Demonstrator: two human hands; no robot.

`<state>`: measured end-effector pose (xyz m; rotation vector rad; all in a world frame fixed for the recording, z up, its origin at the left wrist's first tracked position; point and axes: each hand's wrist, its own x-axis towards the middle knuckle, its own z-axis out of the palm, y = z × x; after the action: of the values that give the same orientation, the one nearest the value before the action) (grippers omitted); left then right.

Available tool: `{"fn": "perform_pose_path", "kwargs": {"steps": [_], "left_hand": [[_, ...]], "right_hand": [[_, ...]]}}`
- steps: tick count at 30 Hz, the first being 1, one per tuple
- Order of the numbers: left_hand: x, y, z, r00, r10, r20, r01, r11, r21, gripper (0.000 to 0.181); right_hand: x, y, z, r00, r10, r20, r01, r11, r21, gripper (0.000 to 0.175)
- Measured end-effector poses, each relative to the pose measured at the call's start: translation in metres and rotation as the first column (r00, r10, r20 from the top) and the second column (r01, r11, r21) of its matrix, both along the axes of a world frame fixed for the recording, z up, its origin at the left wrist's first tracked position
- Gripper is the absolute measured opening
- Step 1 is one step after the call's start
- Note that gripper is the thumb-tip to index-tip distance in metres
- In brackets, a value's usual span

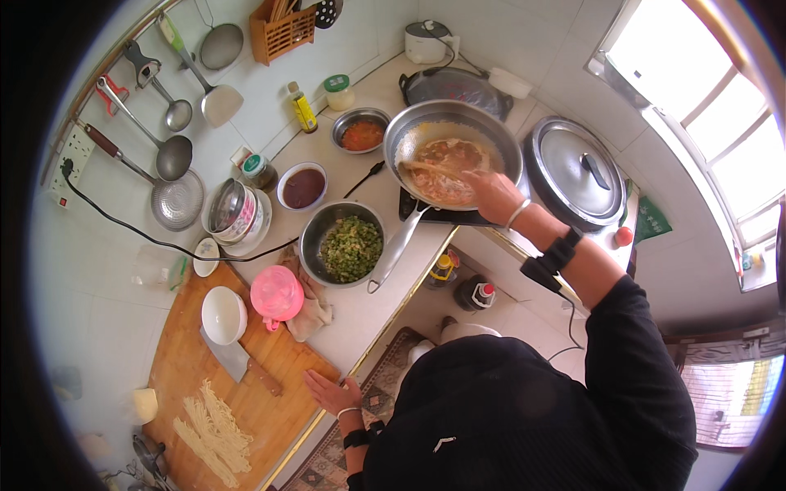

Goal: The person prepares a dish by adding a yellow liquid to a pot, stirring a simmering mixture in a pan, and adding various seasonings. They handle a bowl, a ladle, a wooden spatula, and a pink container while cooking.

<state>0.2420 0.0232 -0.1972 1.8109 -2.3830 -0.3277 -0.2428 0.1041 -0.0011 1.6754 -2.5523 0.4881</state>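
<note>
My right hand (494, 195) is closed around a wooden utensil (430, 168), whose far end lies in the reddish, bubbly liquid (451, 153) inside a steel frying pan (398, 132). The pan sits over a black cooktop (448, 216), its handle pointing towards the counter's front. My left hand (333, 393) rests with fingers extended at the edge of a wooden cutting board (307, 423), holding nothing that I can see. On that board lie raw noodles (215, 436), a cleaver (230, 356) and a white bowl (224, 315). A steel bowl of chopped green vegetables (350, 248) stands beside the pan handle.
A pink plastic container (276, 293) stands on the board near a cloth (312, 313). Bowls of dark red liquid (303, 186) and tomato-coloured food (362, 134) stand behind. A lidded pan (577, 172) is right of the frying pan. A black cord (153, 240) crosses the left counter.
</note>
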Motion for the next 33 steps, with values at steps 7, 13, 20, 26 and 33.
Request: {"fn": "perform_pose_path", "kwargs": {"steps": [7, 13, 20, 26, 33], "left_hand": [[0.005, 0.003, -0.003, 0.999, -0.033, -0.023, 0.032, 0.999, -0.035, 0.088], [-0.003, 0.002, 0.005, 0.992, -0.075, -0.098, 0.070, 0.996, -0.052, 0.086], [0.031, 0.022, 0.018, 0.956, -0.122, -0.265, 0.111, 0.992, -0.057, 0.077], [0.101, 0.136, 0.011, 0.969, 0.209, -0.135, -0.210, 0.978, 0.006, 0.068], [0.176, 0.360, -0.045, 0.801, 0.593, 0.079, -0.578, 0.734, 0.357, 0.050]], "right_hand": [[0.018, 0.068, 0.046, 0.995, 0.004, -0.103, 0.016, 0.982, 0.190, 0.039], [0.024, 0.085, 0.023, 0.975, -0.123, -0.185, 0.173, 0.942, 0.287, 0.037], [0.015, 0.075, -0.019, 0.980, -0.160, -0.118, 0.181, 0.964, 0.196, 0.050], [0.038, 0.093, -0.016, 0.978, -0.031, -0.205, 0.004, 0.991, -0.133, 0.044], [0.172, 0.108, -0.064, 0.848, 0.444, 0.289, -0.418, 0.896, -0.152, 0.009]]}}
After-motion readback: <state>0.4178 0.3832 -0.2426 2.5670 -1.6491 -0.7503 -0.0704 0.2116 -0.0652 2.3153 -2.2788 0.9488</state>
